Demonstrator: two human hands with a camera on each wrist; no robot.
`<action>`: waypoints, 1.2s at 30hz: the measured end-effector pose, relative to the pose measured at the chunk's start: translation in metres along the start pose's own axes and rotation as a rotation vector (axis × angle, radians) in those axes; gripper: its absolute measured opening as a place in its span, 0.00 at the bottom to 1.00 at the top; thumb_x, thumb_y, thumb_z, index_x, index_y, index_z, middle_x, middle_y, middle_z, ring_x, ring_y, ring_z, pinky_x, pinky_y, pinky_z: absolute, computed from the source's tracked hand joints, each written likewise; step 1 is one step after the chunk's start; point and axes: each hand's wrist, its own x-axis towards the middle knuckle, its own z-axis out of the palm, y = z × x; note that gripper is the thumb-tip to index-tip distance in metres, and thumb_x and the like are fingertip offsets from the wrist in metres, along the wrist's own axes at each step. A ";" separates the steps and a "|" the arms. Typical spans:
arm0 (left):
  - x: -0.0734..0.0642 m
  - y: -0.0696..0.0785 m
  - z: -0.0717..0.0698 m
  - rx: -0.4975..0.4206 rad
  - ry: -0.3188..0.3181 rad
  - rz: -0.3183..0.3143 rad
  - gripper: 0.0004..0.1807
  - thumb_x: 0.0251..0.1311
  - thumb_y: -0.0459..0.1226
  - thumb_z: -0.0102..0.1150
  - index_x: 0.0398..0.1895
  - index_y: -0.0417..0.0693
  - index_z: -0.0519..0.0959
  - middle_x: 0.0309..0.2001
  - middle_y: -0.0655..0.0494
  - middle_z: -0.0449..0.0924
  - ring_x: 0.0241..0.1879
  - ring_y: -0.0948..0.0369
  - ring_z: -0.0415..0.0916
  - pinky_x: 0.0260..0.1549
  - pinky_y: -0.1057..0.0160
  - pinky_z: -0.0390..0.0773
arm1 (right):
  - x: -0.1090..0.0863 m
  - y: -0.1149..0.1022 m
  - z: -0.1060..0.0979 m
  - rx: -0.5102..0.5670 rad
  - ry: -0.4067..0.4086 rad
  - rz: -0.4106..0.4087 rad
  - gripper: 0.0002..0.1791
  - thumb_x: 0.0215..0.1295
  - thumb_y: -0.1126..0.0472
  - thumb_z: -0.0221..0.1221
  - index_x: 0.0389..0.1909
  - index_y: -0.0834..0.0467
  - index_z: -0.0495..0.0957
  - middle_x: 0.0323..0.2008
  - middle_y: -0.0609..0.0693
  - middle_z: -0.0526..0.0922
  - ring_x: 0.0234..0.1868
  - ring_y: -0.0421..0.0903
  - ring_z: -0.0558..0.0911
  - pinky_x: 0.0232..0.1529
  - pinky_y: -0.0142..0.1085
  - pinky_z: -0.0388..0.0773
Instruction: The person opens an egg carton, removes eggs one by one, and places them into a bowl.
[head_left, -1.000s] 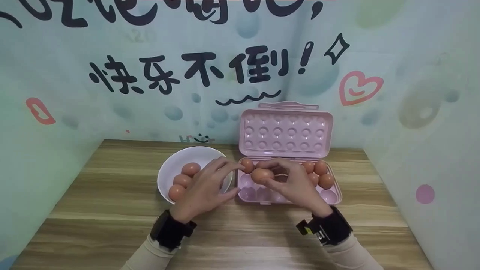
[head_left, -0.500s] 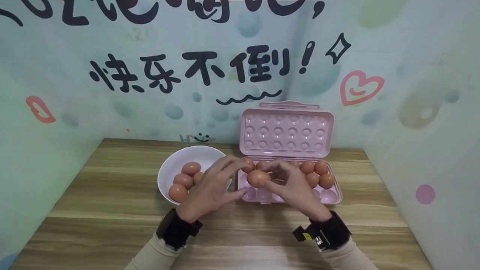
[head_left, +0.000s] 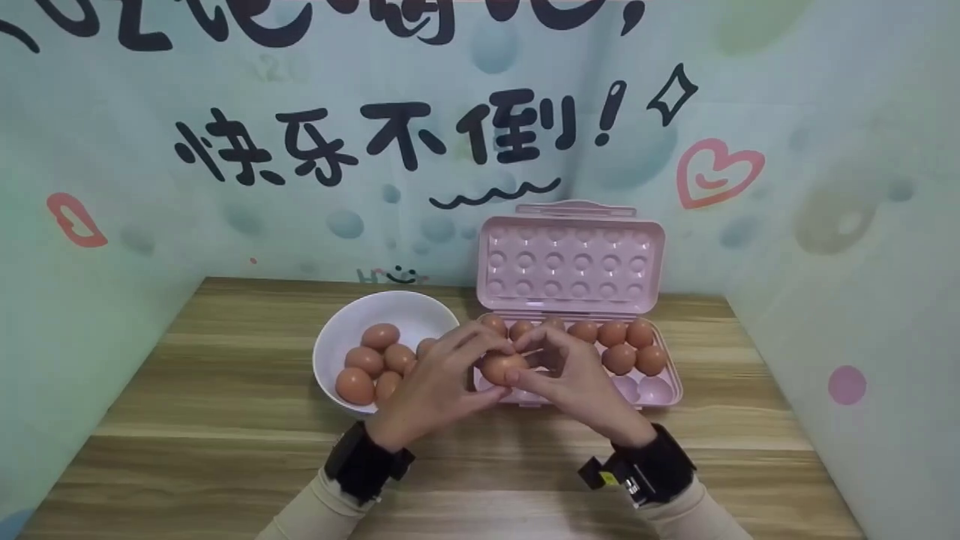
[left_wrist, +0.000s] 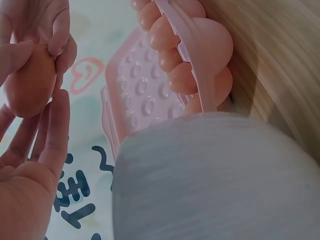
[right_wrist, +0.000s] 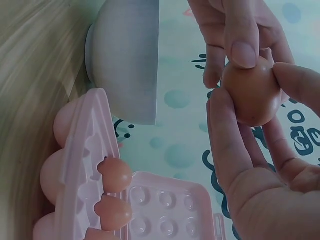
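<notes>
A brown egg is held between both hands, over the left end of the pink egg box. My right hand pinches it from the right with thumb and fingertips. From the left, my left hand has its thumb and fingers curled round the same egg. The right wrist view shows the left thumb lying over the egg, while in the left wrist view fingers surround the egg from above and below. Eggs fill the box's back row and part of the middle row; the hands hide some cups.
Left of the box stands a white bowl with several brown eggs, partly covered by the left hand. The box's dimpled lid stands upright against the printed backdrop. All rest on a wood-grain table.
My right hand has carried the egg left and slightly down. The left hand has moved right from over the bowl and now grips the egg too, uncovering more eggs in the bowl.
</notes>
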 end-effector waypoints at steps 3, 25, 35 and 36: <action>0.000 0.000 0.000 0.004 0.001 0.014 0.24 0.57 0.44 0.80 0.55 0.56 0.82 0.56 0.58 0.81 0.54 0.60 0.82 0.44 0.56 0.80 | 0.000 0.000 0.000 0.001 -0.008 -0.010 0.17 0.66 0.63 0.73 0.52 0.62 0.80 0.54 0.55 0.84 0.52 0.52 0.89 0.52 0.41 0.86; 0.024 -0.052 -0.078 -0.009 -0.251 -0.285 0.20 0.59 0.37 0.77 0.53 0.54 0.82 0.52 0.58 0.79 0.52 0.56 0.76 0.55 0.55 0.78 | 0.000 -0.006 -0.044 -0.095 0.165 -0.004 0.15 0.69 0.68 0.68 0.55 0.61 0.81 0.49 0.58 0.88 0.56 0.56 0.86 0.61 0.46 0.83; 0.039 -0.089 -0.081 0.044 -0.472 -0.392 0.18 0.61 0.31 0.72 0.53 0.49 0.81 0.49 0.53 0.80 0.49 0.52 0.75 0.50 0.53 0.79 | 0.002 -0.002 -0.048 -0.189 0.183 -0.029 0.16 0.66 0.69 0.70 0.54 0.59 0.82 0.48 0.49 0.89 0.55 0.60 0.87 0.58 0.43 0.85; 0.040 -0.092 -0.081 0.049 -0.486 -0.393 0.19 0.61 0.31 0.71 0.56 0.48 0.81 0.49 0.53 0.80 0.48 0.52 0.75 0.49 0.54 0.79 | 0.002 -0.002 -0.048 -0.213 0.187 -0.030 0.17 0.65 0.69 0.70 0.54 0.58 0.83 0.49 0.48 0.88 0.55 0.58 0.87 0.57 0.44 0.85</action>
